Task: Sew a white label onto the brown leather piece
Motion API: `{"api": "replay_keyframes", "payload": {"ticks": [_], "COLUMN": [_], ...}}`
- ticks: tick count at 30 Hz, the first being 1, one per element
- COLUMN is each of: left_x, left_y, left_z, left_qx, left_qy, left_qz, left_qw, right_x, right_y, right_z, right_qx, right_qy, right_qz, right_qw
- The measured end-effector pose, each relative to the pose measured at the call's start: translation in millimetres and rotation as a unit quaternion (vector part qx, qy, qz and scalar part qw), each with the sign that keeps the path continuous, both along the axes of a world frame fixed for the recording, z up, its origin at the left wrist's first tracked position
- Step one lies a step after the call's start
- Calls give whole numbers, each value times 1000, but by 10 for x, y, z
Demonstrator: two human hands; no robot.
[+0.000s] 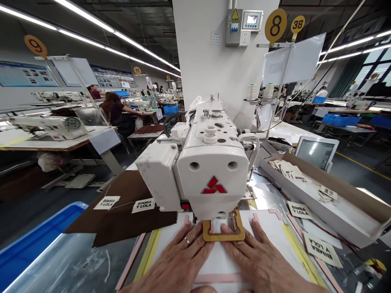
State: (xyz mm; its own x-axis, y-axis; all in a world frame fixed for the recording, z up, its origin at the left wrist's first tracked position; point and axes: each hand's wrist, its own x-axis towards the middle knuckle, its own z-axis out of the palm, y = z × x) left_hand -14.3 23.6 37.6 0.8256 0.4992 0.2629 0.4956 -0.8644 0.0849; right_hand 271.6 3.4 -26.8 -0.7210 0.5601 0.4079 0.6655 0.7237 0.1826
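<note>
My left hand (183, 254), with a ring on one finger, lies flat with its fingers spread on a white sheet (218, 260) in front of the white sewing machine (214, 171). Opposite it, my right hand (255, 254) rests flat in the same way. Between the fingertips of both hands sits a brass-coloured rectangular clamp frame (224, 237), below the machine's head. The needle area is mostly hidden. To the left lie brown fabric pieces (122, 224) with two BIMBA Y LOLA labels (143, 205) on them.
A long cardboard box (345, 215) holding labels stands at the right, near a tablet-like screen (317, 152). Loose labels (322, 248) lie beside the box. A blue bin (42, 240) is at the lower left. Other sewing tables and people are farther back.
</note>
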Motion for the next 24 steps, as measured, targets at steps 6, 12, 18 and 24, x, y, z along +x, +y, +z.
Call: {"api": "replay_keyframes", "payload": {"ticks": [6,12,18,24], "left_x": [-43,-17,7,-41], "left_y": [24,20,14,28], "left_z": [-12,-3,5,-86], "left_qx": [0,0,-2,7], "left_qy": [9,-13,-10,-2], "left_qz": [-9,-7,-4,9], "left_qw": [1000,1000,1000,1000], "right_x": [-16,-70,-80,-86], "right_y": [-31,-44,-60,-139], "right_z": [19,-30,-24,-29], "right_qx": [60,111,123,166], "right_qy": [-58,-82,-75,-32], "right_qz": [-27,-25,-35,-64], "right_qw": [996,990,989,984]}}
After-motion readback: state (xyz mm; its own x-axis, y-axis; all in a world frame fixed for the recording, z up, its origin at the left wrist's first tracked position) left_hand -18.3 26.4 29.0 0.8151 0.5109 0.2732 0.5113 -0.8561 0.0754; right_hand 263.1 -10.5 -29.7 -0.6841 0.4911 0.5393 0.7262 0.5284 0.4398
